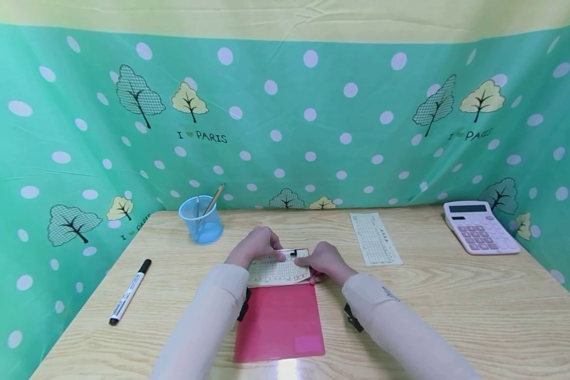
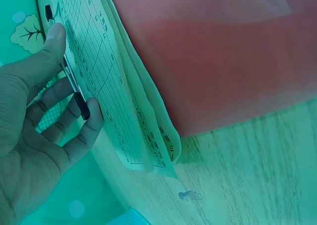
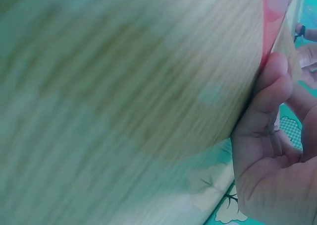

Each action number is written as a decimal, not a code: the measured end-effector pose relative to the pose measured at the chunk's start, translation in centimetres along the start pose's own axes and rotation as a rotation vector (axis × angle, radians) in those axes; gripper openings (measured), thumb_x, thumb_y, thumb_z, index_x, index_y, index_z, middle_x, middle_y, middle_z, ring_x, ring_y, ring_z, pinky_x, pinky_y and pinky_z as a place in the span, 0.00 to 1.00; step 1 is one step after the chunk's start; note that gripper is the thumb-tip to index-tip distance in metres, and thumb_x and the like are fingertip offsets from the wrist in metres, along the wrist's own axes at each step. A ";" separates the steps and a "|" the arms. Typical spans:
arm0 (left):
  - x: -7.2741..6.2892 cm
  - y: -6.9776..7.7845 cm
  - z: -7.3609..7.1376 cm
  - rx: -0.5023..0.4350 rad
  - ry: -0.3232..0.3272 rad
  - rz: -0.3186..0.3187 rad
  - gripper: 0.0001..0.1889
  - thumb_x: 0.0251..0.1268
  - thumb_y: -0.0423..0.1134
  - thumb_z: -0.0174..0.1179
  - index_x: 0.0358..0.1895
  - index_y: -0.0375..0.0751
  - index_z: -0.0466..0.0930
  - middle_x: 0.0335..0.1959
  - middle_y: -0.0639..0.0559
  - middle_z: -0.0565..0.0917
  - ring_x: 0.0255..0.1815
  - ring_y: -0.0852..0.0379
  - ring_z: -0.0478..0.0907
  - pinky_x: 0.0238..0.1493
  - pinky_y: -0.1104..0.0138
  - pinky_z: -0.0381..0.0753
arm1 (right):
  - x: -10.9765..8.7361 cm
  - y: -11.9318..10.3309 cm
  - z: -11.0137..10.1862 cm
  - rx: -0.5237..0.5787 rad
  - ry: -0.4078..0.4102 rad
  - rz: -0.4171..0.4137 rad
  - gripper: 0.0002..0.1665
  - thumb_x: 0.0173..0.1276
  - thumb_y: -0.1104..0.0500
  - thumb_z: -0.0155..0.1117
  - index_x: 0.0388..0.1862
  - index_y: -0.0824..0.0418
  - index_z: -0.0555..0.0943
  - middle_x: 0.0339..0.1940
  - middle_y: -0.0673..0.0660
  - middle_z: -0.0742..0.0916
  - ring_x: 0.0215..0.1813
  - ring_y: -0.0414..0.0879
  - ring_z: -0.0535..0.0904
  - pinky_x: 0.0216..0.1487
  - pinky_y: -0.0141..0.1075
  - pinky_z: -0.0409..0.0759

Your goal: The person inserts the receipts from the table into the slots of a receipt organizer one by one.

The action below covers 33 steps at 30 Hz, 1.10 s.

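A red clipboard (image 1: 280, 322) lies on the table with a small stack of printed grid sheets (image 1: 277, 273) over its upper part. At its top edge is a thin metal clip (image 2: 71, 76) with black ends. My left hand (image 1: 258, 245) pinches this clip, thumb on top and fingers on its far side, as the left wrist view shows. My right hand (image 1: 326, 262) holds the right side of the sheets near the clip, thumb or finger on top and other fingers at the edge. The sheets' lower edges fan slightly apart in the left wrist view.
Another printed sheet (image 1: 375, 239) lies to the right, with a pink calculator (image 1: 481, 228) farther right. A blue mesh pen cup (image 1: 201, 221) holding pencils stands back left. A marker (image 1: 130, 292) lies on the left of the wooden table (image 1: 456, 311). A green curtain (image 1: 285, 121) hangs behind.
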<state>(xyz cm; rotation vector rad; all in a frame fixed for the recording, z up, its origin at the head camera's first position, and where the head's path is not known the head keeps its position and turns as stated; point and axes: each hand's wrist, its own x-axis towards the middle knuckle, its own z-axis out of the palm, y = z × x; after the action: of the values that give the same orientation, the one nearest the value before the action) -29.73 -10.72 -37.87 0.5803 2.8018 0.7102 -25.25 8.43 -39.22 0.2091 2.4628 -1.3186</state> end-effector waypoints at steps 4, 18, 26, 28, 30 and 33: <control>-0.1 0.0 0.0 0.003 0.002 0.013 0.07 0.56 0.39 0.77 0.33 0.40 0.91 0.26 0.56 0.86 0.34 0.59 0.77 0.43 0.63 0.79 | -0.2 0.3 -0.3 0.052 -0.019 0.009 0.17 0.66 0.59 0.74 0.22 0.69 0.83 0.11 0.54 0.80 0.11 0.39 0.76 0.19 0.29 0.78; 0.1 -0.1 0.3 0.014 0.003 -0.021 0.07 0.56 0.40 0.77 0.33 0.42 0.91 0.27 0.56 0.84 0.35 0.58 0.75 0.43 0.63 0.76 | -2.0 2.1 -4.7 -0.099 0.024 -0.179 0.10 0.65 0.58 0.73 0.31 0.65 0.85 0.27 0.58 0.87 0.28 0.47 0.83 0.34 0.36 0.84; 0.0 0.2 0.2 0.045 0.007 -0.010 0.07 0.56 0.39 0.77 0.33 0.42 0.91 0.25 0.55 0.82 0.34 0.57 0.72 0.41 0.63 0.74 | -2.9 3.2 -8.2 -0.207 0.102 -0.320 0.09 0.68 0.55 0.71 0.38 0.61 0.85 0.34 0.53 0.85 0.38 0.48 0.80 0.40 0.39 0.78; -0.1 0.3 0.2 0.052 0.005 -0.010 0.07 0.56 0.39 0.77 0.33 0.42 0.90 0.25 0.55 0.82 0.34 0.57 0.72 0.41 0.63 0.74 | -3.2 3.5 -9.0 -0.222 0.125 -0.348 0.09 0.69 0.55 0.70 0.38 0.61 0.85 0.35 0.53 0.86 0.40 0.48 0.79 0.41 0.40 0.78; -0.1 0.3 0.2 0.053 0.004 -0.012 0.07 0.56 0.39 0.77 0.33 0.42 0.90 0.25 0.55 0.82 0.34 0.57 0.72 0.41 0.63 0.73 | -3.4 3.9 -9.8 -0.219 0.141 -0.361 0.08 0.69 0.56 0.70 0.39 0.61 0.85 0.35 0.53 0.86 0.41 0.48 0.80 0.42 0.40 0.78; -0.2 0.4 0.2 0.045 0.010 -0.012 0.07 0.55 0.39 0.78 0.32 0.42 0.90 0.26 0.54 0.82 0.34 0.57 0.73 0.41 0.63 0.74 | -3.6 4.7 -10.9 -0.210 0.168 -0.373 0.08 0.70 0.57 0.70 0.41 0.62 0.84 0.36 0.53 0.86 0.42 0.48 0.80 0.42 0.40 0.78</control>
<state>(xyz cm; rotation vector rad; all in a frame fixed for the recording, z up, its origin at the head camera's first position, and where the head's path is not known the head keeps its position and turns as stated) -29.38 -10.39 -37.83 0.5694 2.8344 0.6513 -23.05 20.20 -35.98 -0.2110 2.8622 -1.2039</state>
